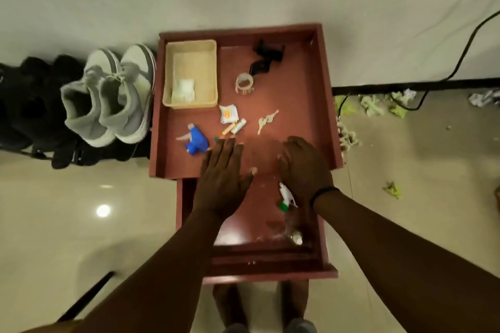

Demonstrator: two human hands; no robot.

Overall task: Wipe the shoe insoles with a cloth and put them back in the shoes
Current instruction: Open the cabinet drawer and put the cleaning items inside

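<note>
A pair of grey and white sneakers (108, 97) stands on the floor left of the red-brown bedside table (327, 105), openings facing me; their insides look dark grey and no insole shows apart. A folded white cloth (184, 90) lies in a wicker basket (190, 46) at the table's back left. My left hand (224, 173) hovers flat, fingers straight, over the table's front edge. My right hand (305, 167) is beside it, fingers bent loosely downward, with nothing seen in it.
On the table top lie a blue spray head (196, 140), small tubes (234, 127), a white packet (228, 113), keys (266, 120), a tape roll (244, 82) and a black clip (266, 58). A spray bottle (288, 197) lies in the open drawer (270, 270). Black shoes (32, 105) stand far left; litter (378, 105) is on the right.
</note>
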